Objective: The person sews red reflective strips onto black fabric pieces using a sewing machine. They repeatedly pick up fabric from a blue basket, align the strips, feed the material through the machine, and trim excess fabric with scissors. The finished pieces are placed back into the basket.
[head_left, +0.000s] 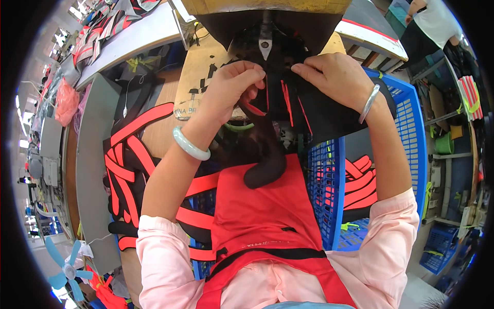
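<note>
The tabletop (193,77) is a pale wooden board, worn and marked with dark patches; a sewing machine (267,20) stands on its far edge; a black fabric piece with red stripes (288,105) lies on the board under the needle; to the left, a lower grey surface (92,170) carries a stack of black pieces with orange-red bands (126,165); to the right, a blue plastic crate (329,195) holds more such banded pieces (360,180).

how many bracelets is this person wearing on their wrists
2: a pale green bangle on the left wrist, below the left hand, and a silver bangle on the right wrist, beside the right hand. The sleeves could hide more.
</note>
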Available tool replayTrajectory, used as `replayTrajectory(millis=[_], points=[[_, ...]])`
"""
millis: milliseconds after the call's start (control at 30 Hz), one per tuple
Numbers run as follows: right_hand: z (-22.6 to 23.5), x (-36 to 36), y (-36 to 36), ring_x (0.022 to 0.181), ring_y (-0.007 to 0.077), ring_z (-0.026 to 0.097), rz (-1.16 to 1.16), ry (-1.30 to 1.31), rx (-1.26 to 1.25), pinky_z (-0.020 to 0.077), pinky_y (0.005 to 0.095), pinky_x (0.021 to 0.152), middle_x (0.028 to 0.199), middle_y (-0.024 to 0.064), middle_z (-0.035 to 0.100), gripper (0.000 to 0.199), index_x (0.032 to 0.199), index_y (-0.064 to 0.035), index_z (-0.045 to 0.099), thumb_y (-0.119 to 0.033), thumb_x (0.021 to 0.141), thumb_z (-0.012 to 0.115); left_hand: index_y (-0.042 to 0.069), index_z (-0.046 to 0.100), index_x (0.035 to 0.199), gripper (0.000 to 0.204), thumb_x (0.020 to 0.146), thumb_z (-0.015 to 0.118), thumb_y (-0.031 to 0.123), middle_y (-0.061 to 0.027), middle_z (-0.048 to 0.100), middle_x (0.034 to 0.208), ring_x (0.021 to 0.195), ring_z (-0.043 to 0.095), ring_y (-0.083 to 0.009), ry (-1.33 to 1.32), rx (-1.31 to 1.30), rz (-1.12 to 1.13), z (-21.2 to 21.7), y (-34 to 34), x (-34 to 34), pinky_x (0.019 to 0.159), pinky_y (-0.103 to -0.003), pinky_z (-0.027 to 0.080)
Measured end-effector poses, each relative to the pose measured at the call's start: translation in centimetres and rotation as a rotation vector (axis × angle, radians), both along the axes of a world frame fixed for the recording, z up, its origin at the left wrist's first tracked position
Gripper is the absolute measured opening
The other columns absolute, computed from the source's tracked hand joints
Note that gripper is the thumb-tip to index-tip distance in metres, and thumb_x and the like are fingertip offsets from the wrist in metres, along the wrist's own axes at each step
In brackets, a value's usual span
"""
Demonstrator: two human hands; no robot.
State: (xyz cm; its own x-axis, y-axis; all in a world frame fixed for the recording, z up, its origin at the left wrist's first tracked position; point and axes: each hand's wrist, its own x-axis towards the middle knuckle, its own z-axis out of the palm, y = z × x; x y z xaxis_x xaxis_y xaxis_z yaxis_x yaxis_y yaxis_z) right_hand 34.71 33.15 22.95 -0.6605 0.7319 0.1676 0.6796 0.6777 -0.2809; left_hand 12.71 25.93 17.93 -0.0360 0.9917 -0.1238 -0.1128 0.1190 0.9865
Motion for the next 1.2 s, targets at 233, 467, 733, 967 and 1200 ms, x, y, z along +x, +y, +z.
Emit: replayTrajectory(millis=[233,467,733,967,1200], points=[[-0.9,-0.1,1.6,0.072,0.0397,0.063,0.009,0.035,-0.012,0.0499,0.0452,0.067,0.073,0.0202,0.064,0.046,0.081,-0.0028,0.07,-0.044,0.094,0.054,0.006,0.062,0.094,0.02,0.087,0.068,0.024,0.0018,0.061,0.074,0.061,0.052,-0.0061,0.041,-0.002,-0.011,-0.1,1.6,-0.4,0.055,-0.019,0.037],[-1.4,0.0,2.4,0.073,0.0404,0.062,-0.002,0.078,-0.047,0.0488,0.0446,0.069,0.073,0.0215,0.063,0.045,0.085,-0.0018,0.069,-0.043,0.095,0.054,0.007,0.062,0.098,0.021,0.09,0.065,0.026,0.0026,0.06,0.078,0.065,0.053,-0.0063,0.038,0.024,0.033,-0.1,1.8,-1.0,0.059,-0.019,0.038],[-1.8,0.8,2.4,0.077,0.0407,0.063,-0.083,0.205,-0.037,0.0494,0.0456,0.072,0.076,0.0214,0.065,0.047,0.09,-0.0028,0.071,-0.046,0.095,0.052,0.006,0.06,0.101,0.022,0.097,0.056,0.028,-0.0011,0.061,0.084,0.073,0.058,-0.0105,-0.02,0.037,0.13,-2.1,1.3,-1.9,0.067,-0.025,0.045],[-1.5,0.1,1.8,0.077,0.041,0.064,-0.058,0.154,-0.026,0.0496,0.0459,0.072,0.075,0.0221,0.065,0.047,0.087,-0.0024,0.07,-0.045,0.095,0.052,0.003,0.052,0.121,0.04,0.096,0.061,0.032,-0.0061,0.061,0.103,0.091,0.061,-0.0132,-0.004,0.043,-0.065,-3.9,-1.9,-2.8,0.08,-0.027,0.05],[-1.2,0.1,1.3,0.078,0.0404,0.063,-0.029,0.175,0.081,0.0505,0.0464,0.074,0.079,0.021,0.066,0.046,0.085,-0.0029,0.071,-0.044,0.094,0.052,0.004,0.052,0.128,0.049,0.089,0.071,0.026,-0.0036,0.062,0.111,0.102,0.057,-0.0125,-0.069,0.047,0.007,-6.5,-4.6,-2.4,0.087,-0.029,0.046]])
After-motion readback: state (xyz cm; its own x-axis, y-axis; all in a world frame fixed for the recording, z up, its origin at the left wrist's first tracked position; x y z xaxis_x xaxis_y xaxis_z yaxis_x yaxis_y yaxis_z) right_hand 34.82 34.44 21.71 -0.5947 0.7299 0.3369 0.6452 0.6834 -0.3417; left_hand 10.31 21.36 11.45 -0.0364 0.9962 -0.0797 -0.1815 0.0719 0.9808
